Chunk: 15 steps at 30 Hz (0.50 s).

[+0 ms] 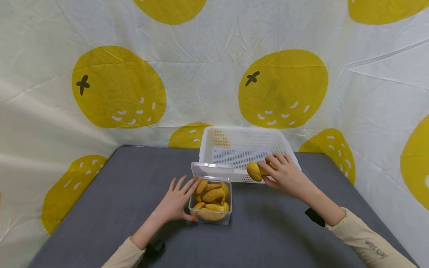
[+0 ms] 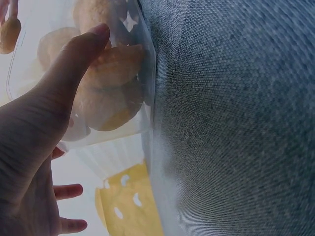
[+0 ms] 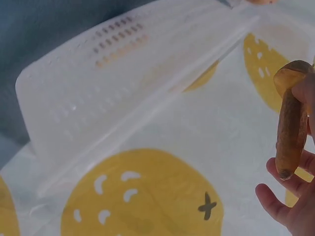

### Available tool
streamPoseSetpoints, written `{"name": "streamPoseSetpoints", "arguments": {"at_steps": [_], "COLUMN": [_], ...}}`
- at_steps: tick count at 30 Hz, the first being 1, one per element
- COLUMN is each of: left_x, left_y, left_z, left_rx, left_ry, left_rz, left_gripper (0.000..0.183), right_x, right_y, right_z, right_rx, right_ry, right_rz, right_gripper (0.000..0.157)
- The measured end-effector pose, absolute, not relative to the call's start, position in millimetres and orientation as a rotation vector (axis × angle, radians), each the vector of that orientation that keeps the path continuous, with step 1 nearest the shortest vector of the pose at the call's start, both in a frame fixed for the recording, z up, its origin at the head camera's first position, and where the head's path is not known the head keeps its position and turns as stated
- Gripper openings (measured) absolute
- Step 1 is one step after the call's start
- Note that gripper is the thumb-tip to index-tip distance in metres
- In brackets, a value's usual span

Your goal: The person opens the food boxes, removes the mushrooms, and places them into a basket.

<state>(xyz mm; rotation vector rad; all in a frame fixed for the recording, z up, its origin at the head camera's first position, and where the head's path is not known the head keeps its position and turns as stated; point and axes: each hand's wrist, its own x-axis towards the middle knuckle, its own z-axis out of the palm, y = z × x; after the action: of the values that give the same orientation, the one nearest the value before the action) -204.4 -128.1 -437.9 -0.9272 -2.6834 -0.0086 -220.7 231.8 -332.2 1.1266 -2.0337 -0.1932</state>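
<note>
A mushroom (image 1: 254, 171) is pinched by the right hand (image 1: 285, 175) near the white basket (image 1: 248, 138); the clear box (image 1: 226, 220) is steadied by the left hand (image 1: 175, 201), fingers spread. Light pressure is advised, against bruising.

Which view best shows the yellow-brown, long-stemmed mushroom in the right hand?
Right wrist: it shows the yellow-brown, long-stemmed mushroom close up, stem to the tip. Head shows the cap, but the right hand covers much of the stem. Left wrist catches only a small piece, apparently the cap, upper left.
</note>
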Motion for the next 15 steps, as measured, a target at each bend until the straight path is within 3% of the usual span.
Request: {"name": "streamPoseSetpoints", "arguments": {"at_steps": [12, 15], "left_x": [-205.5, -205.1], "left_y": [-128.3, -128.3], "left_z": [-440.2, -440.5], "left_rx": [-0.925, -0.926], "left_ry": [-2.68, -2.678], "left_rz": [0.031, 0.025], "left_gripper": [0.123, 0.123], "right_x": [-246.0, -253.6], "right_y": [252.8, 256.0], "right_z": [-325.6, -324.0], "right_rx": [1.047, 1.034], "right_ry": [-2.027, -2.052], "right_rz": [-0.193, -0.211], "right_gripper": [0.044, 0.034]}}
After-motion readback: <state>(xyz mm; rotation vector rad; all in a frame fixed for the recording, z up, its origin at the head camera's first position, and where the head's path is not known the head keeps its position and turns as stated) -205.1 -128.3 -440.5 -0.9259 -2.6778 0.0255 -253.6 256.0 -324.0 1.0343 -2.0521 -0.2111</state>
